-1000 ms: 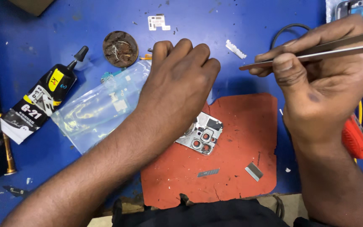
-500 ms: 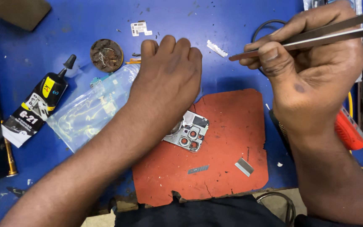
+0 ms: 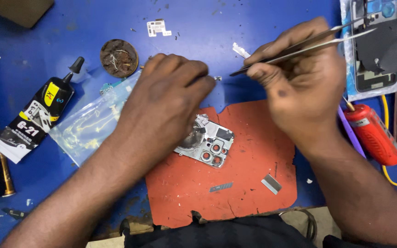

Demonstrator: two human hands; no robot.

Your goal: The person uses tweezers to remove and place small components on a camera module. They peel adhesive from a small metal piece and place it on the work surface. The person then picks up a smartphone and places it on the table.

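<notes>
The right hand point(image 3: 304, 87) pinches a pair of metal tweezers point(image 3: 299, 46) in its grip, thumb and fingers pressed together on the shaft, the tips pointing left and hovering above the blue bench point(image 3: 207, 27). A tiny metal part point(image 3: 218, 78) lies on the bench just left of the tweezer tips, beside the fingertips of the left hand point(image 3: 166, 101). The left hand rests palm down with fingers curled, its heel over the upper edge of a silver phone camera frame point(image 3: 205, 144); whether it grips anything I cannot tell. That frame lies on a torn red mat point(image 3: 244, 183), below and left of the tweezers. Around them: a clear plastic bag point(image 3: 88, 126) partly under the left wrist, a black glue tube point(image 3: 37, 115), a round dish of debris point(image 3: 119, 57), an opened phone point(image 3: 375, 46) and a red tool handle point(image 3: 373, 133) behind the right hand.
</notes>
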